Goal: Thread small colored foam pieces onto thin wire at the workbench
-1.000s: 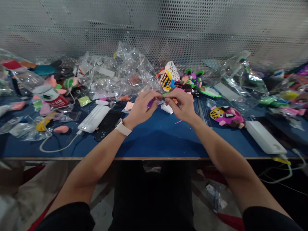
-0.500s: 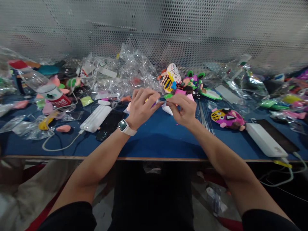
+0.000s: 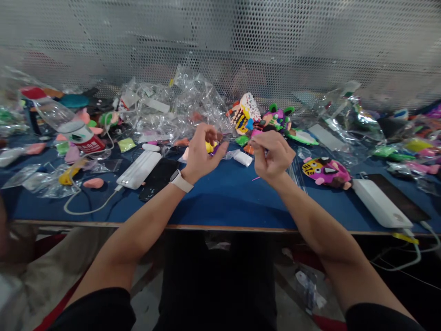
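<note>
Seemingly the magenta figure (image 3: 329, 171) is done; our left hand (image 3: 203, 154) gapes empty, right hand (image 3: 275, 158) curls, contents and remaining work unclear.

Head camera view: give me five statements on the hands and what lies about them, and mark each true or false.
1. The smartwatch is on the left wrist. True.
2. The left hand touches the right hand. False: a gap separates them.
3. A small white piece shows between the hands. True.
4. The white power bank on the left has no cable. False: a white cable runs into its near end.
5. The magenta-and-yellow clay animal lies right of both hands. True.
</note>
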`<state>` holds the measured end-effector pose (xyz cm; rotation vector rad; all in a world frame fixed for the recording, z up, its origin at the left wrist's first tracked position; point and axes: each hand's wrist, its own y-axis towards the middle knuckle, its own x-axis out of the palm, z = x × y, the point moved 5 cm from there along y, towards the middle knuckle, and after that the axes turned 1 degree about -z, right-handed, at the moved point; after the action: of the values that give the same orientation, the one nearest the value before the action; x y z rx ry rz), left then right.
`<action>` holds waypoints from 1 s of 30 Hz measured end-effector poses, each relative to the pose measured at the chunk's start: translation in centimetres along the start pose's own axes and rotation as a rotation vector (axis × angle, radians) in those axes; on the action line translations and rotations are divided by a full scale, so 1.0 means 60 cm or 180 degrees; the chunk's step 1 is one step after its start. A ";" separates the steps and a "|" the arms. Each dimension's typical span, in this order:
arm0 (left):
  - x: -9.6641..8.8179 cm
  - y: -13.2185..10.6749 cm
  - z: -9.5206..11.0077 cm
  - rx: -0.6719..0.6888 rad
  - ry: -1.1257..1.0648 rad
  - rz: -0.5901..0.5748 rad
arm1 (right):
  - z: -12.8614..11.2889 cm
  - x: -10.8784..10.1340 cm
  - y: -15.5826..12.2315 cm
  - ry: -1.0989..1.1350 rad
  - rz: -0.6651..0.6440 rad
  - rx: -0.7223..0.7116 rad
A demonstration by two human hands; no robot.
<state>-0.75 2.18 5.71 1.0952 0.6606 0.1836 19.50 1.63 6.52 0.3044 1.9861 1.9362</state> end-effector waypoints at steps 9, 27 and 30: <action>0.111 -0.054 -0.026 0.0125 0.0861 -0.2622 | 0.048 -0.014 -0.005 -0.0237 0.0169 0.0390; 0.019 -0.008 0.050 0.0225 0.0981 -0.0067 | 0.002 0.005 0.006 -0.0114 -0.0235 0.0377; 0.022 -0.008 0.059 0.0131 0.1041 0.0024 | -0.009 0.004 0.007 -0.0051 -0.0044 0.0296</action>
<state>2.27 -0.14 5.76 1.1178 0.9556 0.3621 19.03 1.25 6.92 0.3281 2.0661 1.8309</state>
